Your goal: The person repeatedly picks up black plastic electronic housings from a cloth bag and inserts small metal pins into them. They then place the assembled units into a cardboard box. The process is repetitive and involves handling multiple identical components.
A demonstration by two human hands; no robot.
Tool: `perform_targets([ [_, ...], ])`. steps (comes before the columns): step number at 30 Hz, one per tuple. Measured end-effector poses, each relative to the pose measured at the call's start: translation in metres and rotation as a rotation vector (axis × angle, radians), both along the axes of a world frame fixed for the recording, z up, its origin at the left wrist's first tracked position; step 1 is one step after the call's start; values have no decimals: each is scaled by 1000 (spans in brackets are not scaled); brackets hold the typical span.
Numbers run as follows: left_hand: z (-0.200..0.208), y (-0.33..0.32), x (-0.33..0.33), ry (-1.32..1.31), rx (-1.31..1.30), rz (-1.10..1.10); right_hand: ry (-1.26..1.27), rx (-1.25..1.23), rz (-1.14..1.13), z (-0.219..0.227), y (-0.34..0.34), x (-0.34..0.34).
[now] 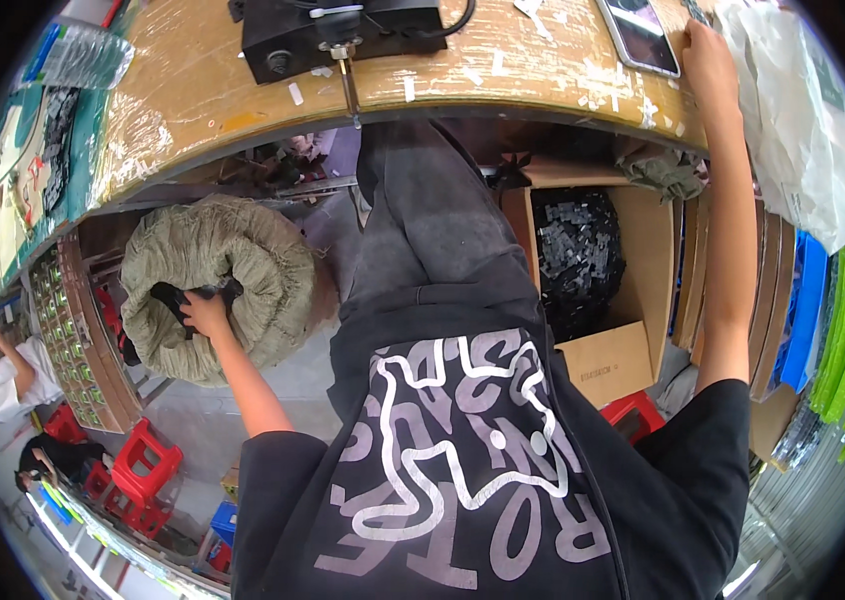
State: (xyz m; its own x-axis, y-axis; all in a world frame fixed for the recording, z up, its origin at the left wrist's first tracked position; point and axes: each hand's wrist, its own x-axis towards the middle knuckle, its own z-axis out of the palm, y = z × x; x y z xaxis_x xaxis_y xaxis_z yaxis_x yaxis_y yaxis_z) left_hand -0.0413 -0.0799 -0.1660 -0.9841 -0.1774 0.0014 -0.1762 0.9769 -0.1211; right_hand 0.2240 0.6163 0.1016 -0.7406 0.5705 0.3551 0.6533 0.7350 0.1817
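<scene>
My left hand (205, 312) reaches down into the mouth of a bulky grey-green woven sack (268, 240) at my left. Its fingers are bent against dark material (171, 297) inside, whose kind I cannot make out. Out at the far right, my right hand (711, 65) rests on the table top with its fingers curled. A small dark thing (700, 12) shows by its fingertips, partly cut off by the picture's edge. Just left of that hand lies a phone (641, 38) with a pale rim. A white plastic bag (788, 110) sits right beside my right wrist.
A black box device with a metal rod (346, 80) stands at the edge of the film-covered table (183, 110). Under the table, right of my legs, a cardboard box (643, 290) holds many small black pieces (578, 250). Red stools (148, 462) and another person (23, 375) are at left.
</scene>
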Motion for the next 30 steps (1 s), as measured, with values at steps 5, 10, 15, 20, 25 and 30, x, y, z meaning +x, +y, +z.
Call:
perform_targets([
  [5,15,7,0,-56,-161,-82,245,-5,76,10,-33,5],
  [10,31,-5,-6,-107,-40,-205,431,-137,16,21,-68,8],
  [15,55,-2,-7,-73,236,-261,688,-476,65,26,-91,25],
  [20,111,-1,-8,-100,624,-38,927,-648,79,17,-117,43],
  [25,208,8,24,-261,741,-31,1088,-945,31,7,-162,58],
  [30,247,137,94,-351,1487,-199,1073,-1358,150,-26,-209,47],
])
